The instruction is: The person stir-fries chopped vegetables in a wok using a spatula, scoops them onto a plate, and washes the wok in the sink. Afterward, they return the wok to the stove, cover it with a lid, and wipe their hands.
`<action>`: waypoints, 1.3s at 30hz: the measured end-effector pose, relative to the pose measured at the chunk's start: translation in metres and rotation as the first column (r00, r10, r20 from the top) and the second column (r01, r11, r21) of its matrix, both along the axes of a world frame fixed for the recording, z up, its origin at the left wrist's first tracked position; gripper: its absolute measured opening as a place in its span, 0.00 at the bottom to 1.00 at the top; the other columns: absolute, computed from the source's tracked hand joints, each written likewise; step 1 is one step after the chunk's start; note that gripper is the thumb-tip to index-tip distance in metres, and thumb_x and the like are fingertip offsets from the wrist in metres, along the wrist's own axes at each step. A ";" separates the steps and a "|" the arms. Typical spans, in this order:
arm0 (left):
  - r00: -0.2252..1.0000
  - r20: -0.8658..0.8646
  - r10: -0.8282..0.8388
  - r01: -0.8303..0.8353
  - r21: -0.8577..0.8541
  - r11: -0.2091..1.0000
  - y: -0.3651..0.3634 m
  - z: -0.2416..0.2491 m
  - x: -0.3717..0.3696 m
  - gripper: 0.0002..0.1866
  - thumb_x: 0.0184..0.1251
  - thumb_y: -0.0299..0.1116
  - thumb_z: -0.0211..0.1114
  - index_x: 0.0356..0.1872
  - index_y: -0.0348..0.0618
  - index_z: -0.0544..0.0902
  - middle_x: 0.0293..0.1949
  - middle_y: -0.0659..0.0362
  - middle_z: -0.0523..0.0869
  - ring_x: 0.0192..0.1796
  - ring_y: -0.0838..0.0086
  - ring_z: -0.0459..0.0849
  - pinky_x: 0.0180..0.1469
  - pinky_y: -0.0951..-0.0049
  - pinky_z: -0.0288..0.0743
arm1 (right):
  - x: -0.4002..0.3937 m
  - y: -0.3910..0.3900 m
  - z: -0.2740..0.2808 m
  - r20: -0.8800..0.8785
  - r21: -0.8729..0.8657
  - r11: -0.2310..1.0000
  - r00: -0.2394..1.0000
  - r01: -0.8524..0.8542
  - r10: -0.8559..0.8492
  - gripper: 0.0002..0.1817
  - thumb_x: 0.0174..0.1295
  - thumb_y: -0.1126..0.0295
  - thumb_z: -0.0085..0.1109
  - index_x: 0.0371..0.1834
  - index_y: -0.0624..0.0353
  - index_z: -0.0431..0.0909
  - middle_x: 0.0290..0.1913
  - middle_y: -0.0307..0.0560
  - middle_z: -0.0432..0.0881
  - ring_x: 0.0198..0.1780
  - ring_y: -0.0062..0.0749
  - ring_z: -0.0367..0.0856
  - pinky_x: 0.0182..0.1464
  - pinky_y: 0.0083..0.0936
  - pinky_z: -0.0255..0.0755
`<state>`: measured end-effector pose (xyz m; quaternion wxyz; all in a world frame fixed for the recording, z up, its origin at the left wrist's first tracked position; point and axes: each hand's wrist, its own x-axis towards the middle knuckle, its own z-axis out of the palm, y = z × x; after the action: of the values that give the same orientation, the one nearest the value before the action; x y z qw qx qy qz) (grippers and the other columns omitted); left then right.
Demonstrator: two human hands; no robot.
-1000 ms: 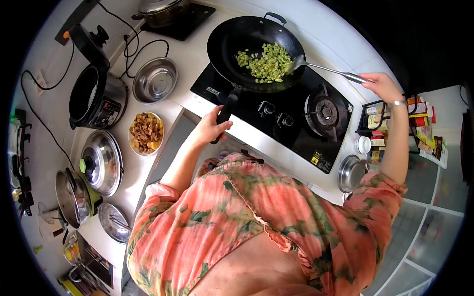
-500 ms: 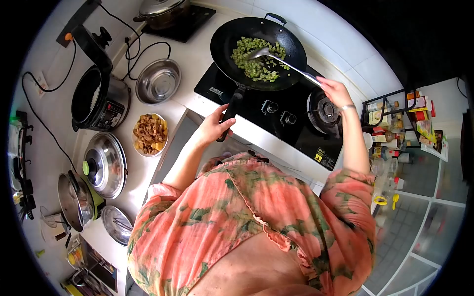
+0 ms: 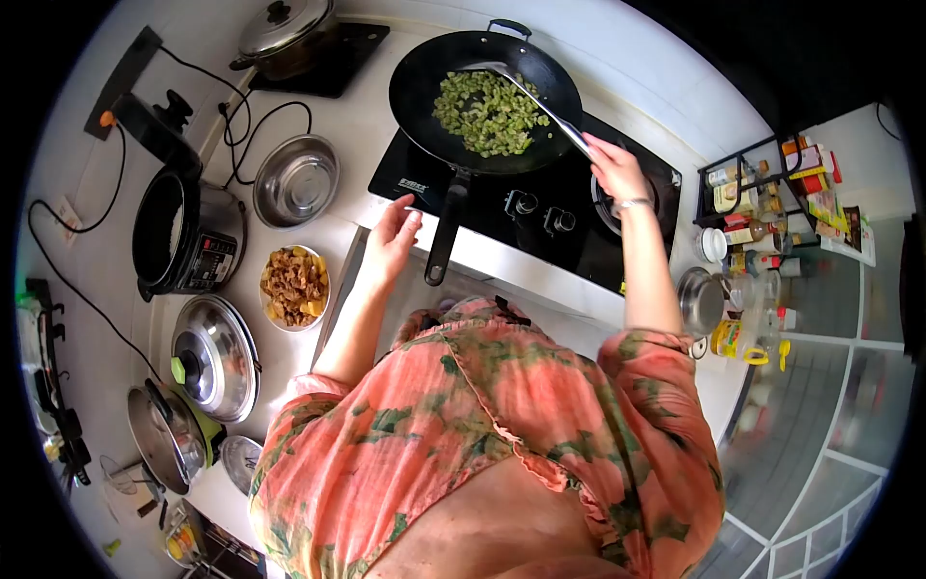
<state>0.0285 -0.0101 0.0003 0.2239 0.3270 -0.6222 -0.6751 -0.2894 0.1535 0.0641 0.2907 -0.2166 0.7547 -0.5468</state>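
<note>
My right hand [image 3: 617, 169] grips the end of a long metal spatula [image 3: 546, 108]. Its blade lies against the far part of the chopped green vegetables [image 3: 490, 118] in a black wok [image 3: 413, 96]. The wok sits over the left side of the black glass gas stove [image 3: 487, 207], its long handle [image 3: 448, 232] pointing towards me. Left of that handle and apart from it, my left hand [image 3: 390, 241] is raised with its fingers spread, holding nothing I can make out.
To the left stand a steel bowl [image 3: 297, 180], a bowl of browned meat chunks [image 3: 293, 288], an open rice cooker [image 3: 183, 236] and steel lids [image 3: 217, 357]. A lidded pot [image 3: 289, 43] is at the back left. Bottles and seasonings [image 3: 757, 207] crowd the right side.
My left hand has let go of the wok handle and moved left. My right hand has pushed the spatula blade towards the far side of the vegetables. The view has shifted slightly.
</note>
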 end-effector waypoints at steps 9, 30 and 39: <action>0.971 -0.214 0.104 -0.164 -0.287 0.944 -0.006 0.038 0.009 0.17 0.67 0.31 0.55 0.54 0.37 0.71 0.43 0.58 0.79 0.42 0.79 0.75 0.47 0.79 0.69 | 0.033 0.076 -0.016 -0.086 0.054 0.989 0.988 0.136 -0.131 0.16 0.62 0.74 0.54 0.54 0.55 0.77 0.18 0.27 0.67 0.16 0.09 0.59 0.16 0.09 0.49; 0.472 0.413 -0.779 0.777 0.223 0.589 0.276 -0.117 -0.124 0.11 0.69 0.36 0.53 0.44 0.41 0.77 0.28 0.64 0.79 0.29 0.82 0.77 0.31 0.81 0.71 | 0.003 0.428 -0.293 0.806 -0.162 -0.067 0.093 0.985 -0.584 0.50 0.51 0.30 0.48 0.64 0.61 0.54 0.54 0.49 0.66 0.57 0.33 0.65 0.63 0.43 0.53; 0.672 0.419 -0.610 0.429 0.452 0.782 0.420 -0.149 -0.145 0.16 0.68 0.44 0.54 0.44 0.41 0.76 0.29 0.61 0.80 0.28 0.78 0.79 0.29 0.79 0.73 | 0.056 0.519 -0.316 0.911 -0.184 0.101 0.209 0.978 -0.356 0.44 0.49 0.35 0.58 0.61 0.56 0.60 0.52 0.45 0.68 0.53 0.32 0.68 0.55 0.35 0.63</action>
<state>-0.1170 0.4100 -0.1486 -0.2224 0.3425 -0.6102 -0.6789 -0.2338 0.6727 -0.2518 0.0866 0.3210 0.2601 -0.9065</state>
